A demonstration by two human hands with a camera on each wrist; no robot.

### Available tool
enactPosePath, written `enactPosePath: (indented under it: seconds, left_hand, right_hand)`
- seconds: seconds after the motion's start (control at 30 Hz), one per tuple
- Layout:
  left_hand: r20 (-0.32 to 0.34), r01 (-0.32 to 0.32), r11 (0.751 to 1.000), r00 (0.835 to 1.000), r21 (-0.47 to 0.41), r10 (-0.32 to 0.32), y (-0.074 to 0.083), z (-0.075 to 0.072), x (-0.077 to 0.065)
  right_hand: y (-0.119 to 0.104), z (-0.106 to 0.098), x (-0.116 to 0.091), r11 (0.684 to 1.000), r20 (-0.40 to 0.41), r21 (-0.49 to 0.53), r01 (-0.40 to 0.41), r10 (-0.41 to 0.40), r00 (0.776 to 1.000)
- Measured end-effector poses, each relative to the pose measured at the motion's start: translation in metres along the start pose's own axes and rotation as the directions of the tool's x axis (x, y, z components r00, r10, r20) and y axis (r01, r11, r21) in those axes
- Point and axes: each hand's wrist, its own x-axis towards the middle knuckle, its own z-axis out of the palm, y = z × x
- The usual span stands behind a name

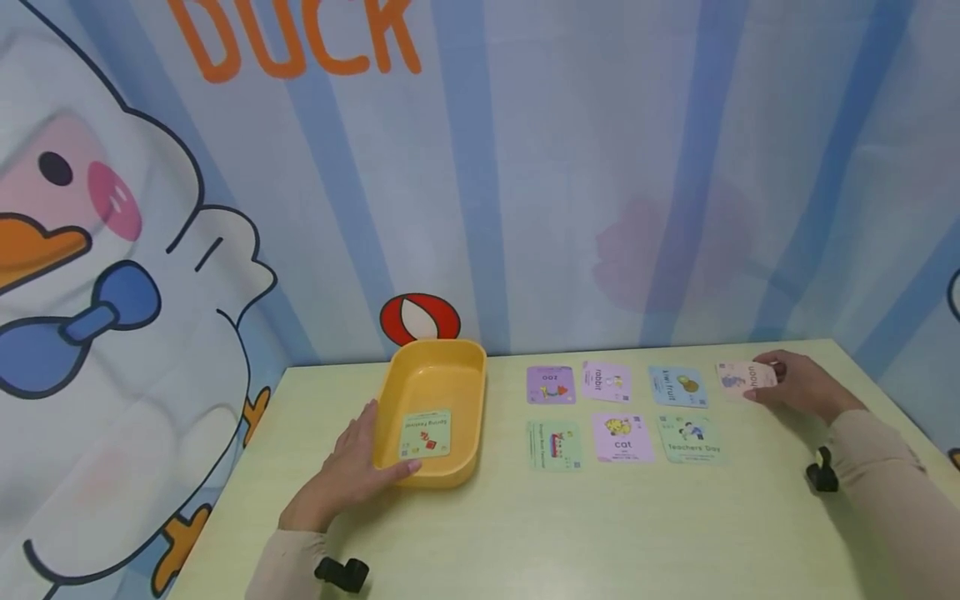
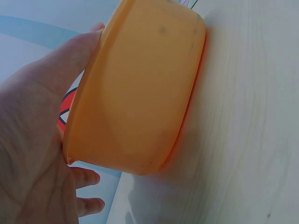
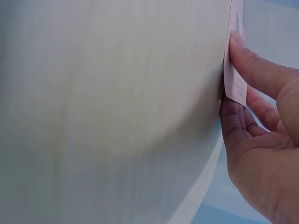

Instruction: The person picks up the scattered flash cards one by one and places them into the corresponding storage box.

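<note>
Spread round the near left corner of the tray (image 1: 432, 385), the left hand (image 1: 348, 468) has its thumb at the near rim and its fingers along the left side; the right hand (image 1: 808, 388) pinches the pink card (image 1: 737, 377) by its right end, thumb on the face and fingers underneath.

Nearest is the front of the pale table (image 1: 562, 533). On it sits the tray, left of most of the cards. It looks to be light, stiff plastic, probably quick to slide if nudged; rim or corner makes a sensible hold. Inside, toward the near end, lies the Spring Festival card (image 1: 425, 434), upside down to the person.

Right of the tray, the near row runs Dragon Boat card (image 1: 554, 446), cat card (image 1: 623, 438), Teachers' Day card (image 1: 690, 440). Behind it come the zoo card (image 1: 551, 385), rabbit card (image 1: 607, 382) and kiwi card (image 1: 678, 387), with the pink card at the row's right end. Only "hoon" of its word shows, and whether its left edge touches the table I cannot tell.

That card should weigh next to nothing, thin and fairly stiff, perhaps slick-faced, and could crease under a hard squeeze. An end or corner is the place to take it, with a fingertip underneath.

Farthest back hangs a striped blue backdrop (image 1: 555, 183) with a duck (image 1: 112, 400) at the left.
</note>
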Motion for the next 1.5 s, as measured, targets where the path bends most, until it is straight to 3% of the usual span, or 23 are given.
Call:
enactPosePath:
  seconds: [1.0,1.27,1.5]
  left_hand:
    - [-0.002,-0.006,1.000,1.000,-0.010,0.006,0.0005,-0.0012,-0.0011]
    - [0.000,-0.014,1.000,1.000,0.006,0.014,0.0053,-0.0041,-0.0047]
    - [-0.002,-0.019,1.000,1.000,-0.010,0.019,0.0021,-0.0020,-0.0021]
  right_hand:
    - [-0.0031,0.0012,-0.0001,0.996,0.034,0.088,-0.020,0.017,0.999]
    - [0.0006,-0.0004,-0.0008,0.998,0.018,0.066,0.015,-0.016,1.000]
    - [0.0020,0.0016,-0.0073,0.994,-0.002,0.108,0.032,-0.032,0.999]
